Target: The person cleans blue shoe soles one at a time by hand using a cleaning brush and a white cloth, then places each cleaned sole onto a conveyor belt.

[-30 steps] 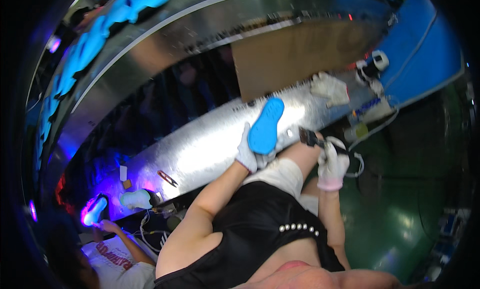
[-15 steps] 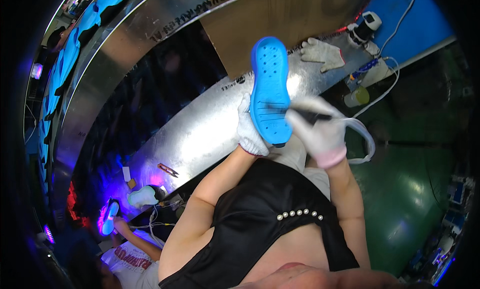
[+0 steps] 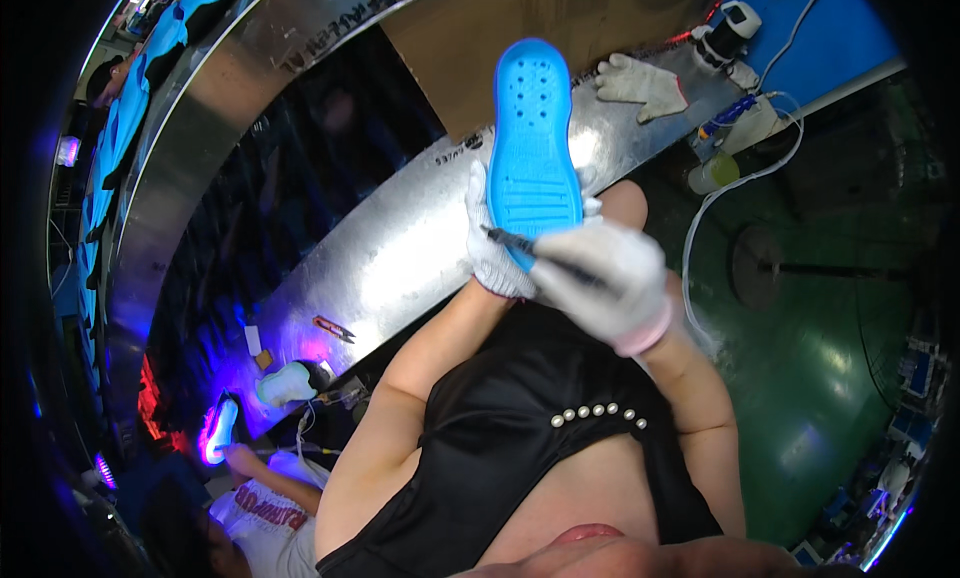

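My left hand [image 3: 487, 248], in a white knit glove, holds a bright blue shoe sole [image 3: 533, 128] from beneath, with fingers showing along its far side. The sole stands lengthwise before me, with small holes at its far end and ridges across the near part. My right hand [image 3: 605, 278], gloved in white with a pink cuff and blurred by motion, grips a dark pen-like tool [image 3: 515, 242]. Its dark end points left, over the near end of the sole and toward my left glove. Whether it touches the sole I cannot tell.
A shiny metal bench [image 3: 375, 258] carries orange thread snips [image 3: 333, 328] and a loose white glove [image 3: 643, 88]. A yellowish cup [image 3: 712, 173] and a pale hose [image 3: 692, 243] are at right. Blue pieces [image 3: 160, 53] line the far left. Lower left, a co-worker [image 3: 262, 508] handles another sole.
The sole has moved slightly away from me. My right hand has come nearer and left, bringing the dark tool over the sole's near end. The pale hose has swung away from my right hand.
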`<control>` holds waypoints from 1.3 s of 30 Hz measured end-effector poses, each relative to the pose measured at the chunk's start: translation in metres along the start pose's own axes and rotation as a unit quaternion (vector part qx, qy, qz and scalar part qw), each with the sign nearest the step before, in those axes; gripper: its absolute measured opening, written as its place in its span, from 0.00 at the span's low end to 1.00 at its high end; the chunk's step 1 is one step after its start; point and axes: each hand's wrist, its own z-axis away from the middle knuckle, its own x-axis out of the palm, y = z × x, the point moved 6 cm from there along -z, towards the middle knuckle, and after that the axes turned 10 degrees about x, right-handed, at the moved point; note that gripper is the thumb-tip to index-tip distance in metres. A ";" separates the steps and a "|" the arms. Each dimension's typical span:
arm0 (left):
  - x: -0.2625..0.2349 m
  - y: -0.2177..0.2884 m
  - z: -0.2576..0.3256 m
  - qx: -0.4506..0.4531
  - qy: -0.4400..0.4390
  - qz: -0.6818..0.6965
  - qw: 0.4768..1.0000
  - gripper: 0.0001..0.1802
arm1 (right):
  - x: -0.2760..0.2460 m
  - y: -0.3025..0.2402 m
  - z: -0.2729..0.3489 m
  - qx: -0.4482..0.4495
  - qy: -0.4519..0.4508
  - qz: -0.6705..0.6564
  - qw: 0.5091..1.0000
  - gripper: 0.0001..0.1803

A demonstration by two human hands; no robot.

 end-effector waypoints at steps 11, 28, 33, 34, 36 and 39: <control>0.021 0.032 -0.016 -0.008 0.069 -0.157 0.985 0.50 | -0.002 0.032 0.003 0.149 0.036 -0.077 0.985 0.13; 0.054 0.060 -0.030 -0.161 0.038 -0.571 0.804 0.24 | 0.010 0.001 0.006 -0.010 -0.166 0.051 0.985 0.15; 0.045 0.076 -0.041 -0.080 -0.249 -0.713 0.651 0.23 | -0.001 -0.004 -0.002 0.021 -0.074 -0.043 0.996 0.12; 0.055 0.074 -0.043 -0.074 -0.282 -0.718 0.632 0.23 | -0.002 0.007 -0.002 0.018 -0.080 -0.012 0.997 0.14; 0.069 0.074 -0.043 -0.147 -0.190 -0.702 0.670 0.23 | 0.000 -0.016 0.002 -0.057 -0.155 0.151 0.975 0.17; 0.073 0.081 -0.043 -0.070 -0.280 -0.742 0.605 0.25 | -0.007 -0.027 0.002 -0.038 -0.151 0.103 0.982 0.15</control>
